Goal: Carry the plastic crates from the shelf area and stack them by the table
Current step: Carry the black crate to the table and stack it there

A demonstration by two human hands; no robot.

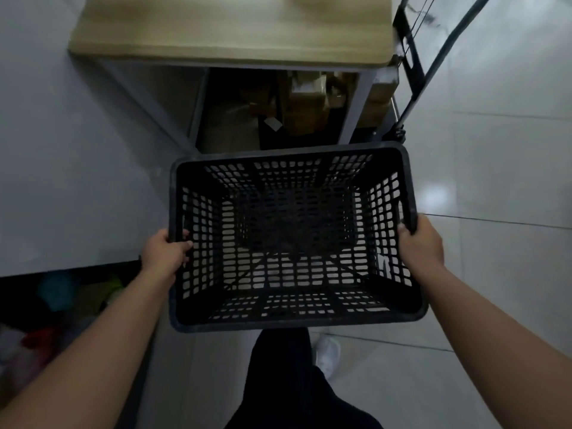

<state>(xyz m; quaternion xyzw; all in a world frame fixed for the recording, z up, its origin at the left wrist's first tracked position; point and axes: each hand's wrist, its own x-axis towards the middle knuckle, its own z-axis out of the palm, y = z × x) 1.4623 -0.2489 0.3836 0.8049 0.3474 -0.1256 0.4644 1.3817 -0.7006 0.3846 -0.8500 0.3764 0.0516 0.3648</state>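
Both hands' fingers clamp the black crate (pixel 294 239) (opening up, long axis left-right): left hand (pixel 165 252), right hand (pixel 422 243).

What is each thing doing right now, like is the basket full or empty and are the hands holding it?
Crate: empty, upright, held off the floor.
Left hand: gripping the crate's left rim.
Right hand: gripping the crate's right rim.
Table: standing ahead of the crate, boxes stored underneath.
Boxes: sitting under the table; whether they are shut is too dark to tell.

Black lattice-holed crate (pixel 294 236), pale wood-grain table (pixel 229 29), white shoe (pixel 327 354).
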